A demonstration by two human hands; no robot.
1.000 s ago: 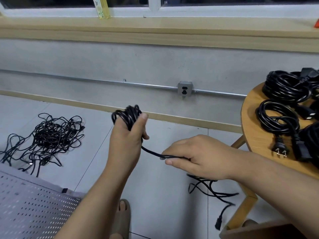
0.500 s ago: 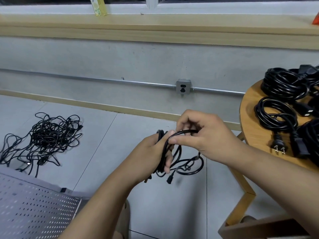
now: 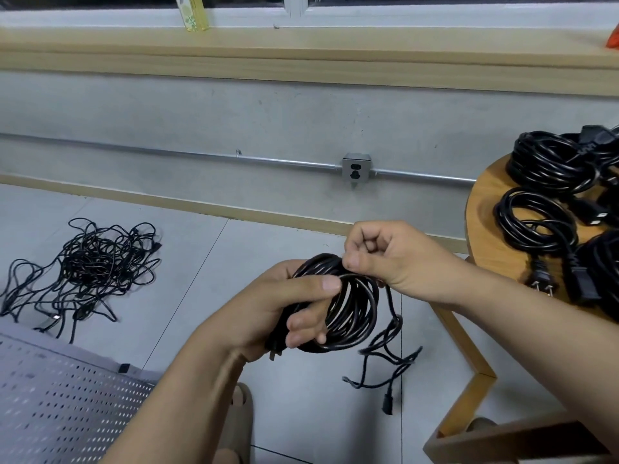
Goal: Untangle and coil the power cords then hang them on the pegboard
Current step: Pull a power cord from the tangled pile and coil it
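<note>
- Grey perforated pegboard (image 3: 67, 396): one, flat at my lower left, on my left hand's side and well apart from the cord I hold.
- Round wooden table (image 3: 485, 236): one, at my right, near my right forearm.
- Tangle (image 3: 97, 262) of black cords: one heap on the floor, far left, not yet sorted.
- Finished coils (image 3: 536, 226): I count at least three on the table; the frame edge cuts off the rest.
- Coil (image 3: 351, 313): one, held between both hands in front of me, with its ring standing roughly upright.
- Left hand (image 3: 268, 313): it grasps the coil, thumb across the top and fingers through the ring.
- Right hand (image 3: 385, 256): its thumb and curled fingers pinch the strands at the top of the coil.
- Loose tail (image 3: 392, 333): one, hanging from the coil's right side down toward the floor, its long axis near vertical. It lies below my right hand, the nearer one, which I judge should gather it.
- Connector (image 3: 387, 403): one, at the tail's low end.
- Plug (image 3: 274, 349): one, under my left palm.
</note>
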